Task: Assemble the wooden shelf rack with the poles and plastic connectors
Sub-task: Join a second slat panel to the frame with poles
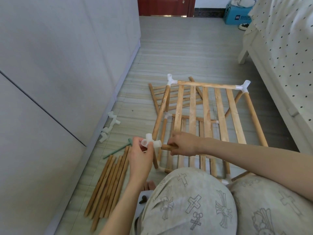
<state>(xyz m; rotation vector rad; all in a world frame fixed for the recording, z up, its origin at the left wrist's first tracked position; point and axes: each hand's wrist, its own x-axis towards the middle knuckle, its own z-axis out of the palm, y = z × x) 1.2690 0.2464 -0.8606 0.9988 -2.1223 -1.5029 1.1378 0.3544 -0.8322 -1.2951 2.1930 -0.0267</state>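
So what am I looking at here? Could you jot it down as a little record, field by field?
Setting: tiled floor, beside a grey cabinet and a bed
Left hand: holds a white plastic connector
Right hand: grips a wooden pole end at the connector's socket
Half-built rack: slatted shelf with poles and corner connectors
Spare poles: bundle on the floor at the left
Spare connectors: along the cabinet's base
Green tool: lies by the poles
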